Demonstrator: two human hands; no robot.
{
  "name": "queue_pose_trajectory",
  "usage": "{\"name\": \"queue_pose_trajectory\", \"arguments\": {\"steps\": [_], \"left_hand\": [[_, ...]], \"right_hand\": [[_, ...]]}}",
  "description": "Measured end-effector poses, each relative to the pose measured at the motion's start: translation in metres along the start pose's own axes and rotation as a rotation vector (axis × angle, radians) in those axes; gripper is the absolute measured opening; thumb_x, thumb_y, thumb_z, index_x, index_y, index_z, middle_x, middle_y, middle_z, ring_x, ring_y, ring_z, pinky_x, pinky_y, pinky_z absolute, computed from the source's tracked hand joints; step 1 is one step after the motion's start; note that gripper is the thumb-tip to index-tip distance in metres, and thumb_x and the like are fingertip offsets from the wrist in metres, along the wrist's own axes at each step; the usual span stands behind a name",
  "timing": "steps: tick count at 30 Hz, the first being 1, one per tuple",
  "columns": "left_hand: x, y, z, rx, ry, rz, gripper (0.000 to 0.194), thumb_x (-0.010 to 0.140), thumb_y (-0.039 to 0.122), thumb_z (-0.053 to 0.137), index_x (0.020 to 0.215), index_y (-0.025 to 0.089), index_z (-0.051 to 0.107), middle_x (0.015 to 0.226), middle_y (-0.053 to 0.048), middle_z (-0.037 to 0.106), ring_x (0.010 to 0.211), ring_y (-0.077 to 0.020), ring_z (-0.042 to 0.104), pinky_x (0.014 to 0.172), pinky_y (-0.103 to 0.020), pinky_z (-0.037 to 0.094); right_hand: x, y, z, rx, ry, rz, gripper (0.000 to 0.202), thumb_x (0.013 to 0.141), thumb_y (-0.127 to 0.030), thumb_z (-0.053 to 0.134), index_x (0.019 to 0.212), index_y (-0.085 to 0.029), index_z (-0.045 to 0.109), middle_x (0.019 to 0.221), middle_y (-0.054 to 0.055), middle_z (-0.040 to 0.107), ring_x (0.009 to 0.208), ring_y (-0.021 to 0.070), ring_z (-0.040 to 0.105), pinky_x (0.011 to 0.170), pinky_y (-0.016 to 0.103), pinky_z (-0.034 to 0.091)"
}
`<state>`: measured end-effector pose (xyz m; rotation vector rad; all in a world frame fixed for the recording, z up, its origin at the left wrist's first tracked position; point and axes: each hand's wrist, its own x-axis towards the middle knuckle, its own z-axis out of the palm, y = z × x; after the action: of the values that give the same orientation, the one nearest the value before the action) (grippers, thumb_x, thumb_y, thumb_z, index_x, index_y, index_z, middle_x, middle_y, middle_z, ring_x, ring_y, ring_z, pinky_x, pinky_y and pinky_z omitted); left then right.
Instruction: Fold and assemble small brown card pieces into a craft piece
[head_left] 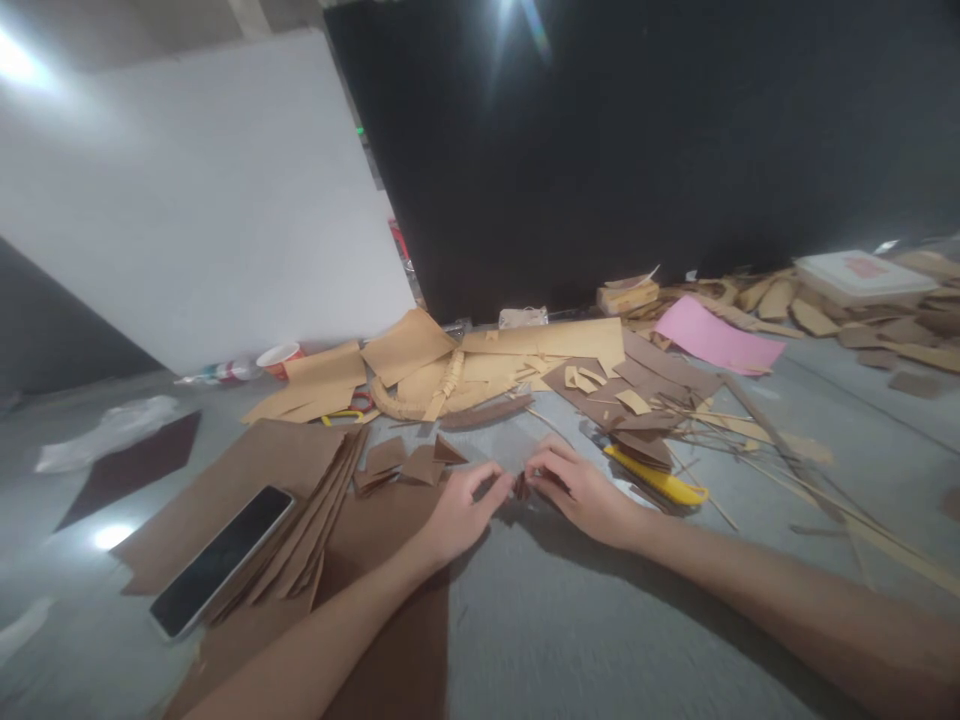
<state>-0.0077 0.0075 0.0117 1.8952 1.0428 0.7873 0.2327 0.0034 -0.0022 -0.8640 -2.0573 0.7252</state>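
Between my two hands is a small brown paper piece [521,487], pinched at the fingertips just above the grey table. My left hand [461,508] grips its left side with thumb and forefinger. On the other side my right hand [581,488] pinches it too; the piece is too small to show its exact shape. Cut brown paper pieces [422,465] lie just beyond my left hand. A yellow utility knife [656,478] rests to the right of my right hand, beside more brown scraps.
A phone [223,560] lies on a stack of brown sheets [247,465] at the left. Tan paper sheets [544,340], a pink sheet [716,335] and thin strips spread across the back and right. A paper cup [281,360] and a white box [862,275] stand near the dark panel [637,150].
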Motion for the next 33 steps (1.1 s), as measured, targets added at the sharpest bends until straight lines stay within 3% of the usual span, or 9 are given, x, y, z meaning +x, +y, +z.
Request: {"name": "queue_pose_trajectory", "arguments": {"steps": [2,6,13,20,33], "left_hand": [[0.000,0.001,0.000,-0.015,0.004,-0.015,0.047,0.109,0.058,0.051,0.096,0.019,0.073,0.087,-0.004,0.075,0.083,-0.0198,0.069,0.083,-0.030,0.052],[0.000,0.002,0.001,-0.053,-0.050,0.006,0.038,0.106,0.053,0.061,0.121,0.020,0.074,0.109,-0.007,0.079,0.099,-0.0229,0.073,0.091,-0.032,0.054],[0.000,0.000,0.001,-0.070,-0.028,0.008,0.037,0.104,0.053,0.066,0.113,0.020,0.077,0.109,-0.008,0.081,0.100,-0.0235,0.075,0.092,-0.033,0.057],[0.001,-0.002,0.001,-0.102,-0.012,-0.012,0.034,0.100,0.052,0.071,0.111,0.020,0.079,0.107,-0.008,0.082,0.098,-0.0238,0.077,0.093,-0.034,0.059],[0.001,-0.012,0.001,-0.100,0.048,-0.072,0.031,0.091,0.048,0.079,0.096,0.018,0.080,0.094,-0.007,0.082,0.087,-0.0227,0.076,0.081,-0.031,0.058]], "right_hand": [[0.000,-0.001,0.000,0.002,-0.041,0.004,0.021,0.114,-0.031,0.047,0.104,-0.025,0.065,0.106,0.006,0.062,0.099,0.0186,0.064,0.095,0.033,0.054],[-0.002,-0.001,0.000,-0.008,-0.085,0.038,0.018,0.114,-0.032,0.048,0.106,-0.025,0.062,0.106,0.004,0.062,0.097,0.0176,0.065,0.093,0.031,0.054],[-0.003,-0.001,0.001,-0.066,-0.081,0.057,0.015,0.112,-0.033,0.051,0.106,-0.025,0.062,0.105,0.003,0.062,0.086,0.0157,0.061,0.082,0.028,0.052],[-0.002,-0.002,0.002,-0.112,-0.064,0.073,0.012,0.110,-0.030,0.053,0.103,-0.024,0.061,0.102,0.003,0.062,0.083,0.0153,0.061,0.080,0.029,0.051],[-0.004,-0.005,0.002,-0.212,-0.116,0.082,0.011,0.109,-0.026,0.054,0.106,-0.024,0.063,0.108,0.004,0.064,0.084,0.0154,0.065,0.082,0.030,0.053]]}}
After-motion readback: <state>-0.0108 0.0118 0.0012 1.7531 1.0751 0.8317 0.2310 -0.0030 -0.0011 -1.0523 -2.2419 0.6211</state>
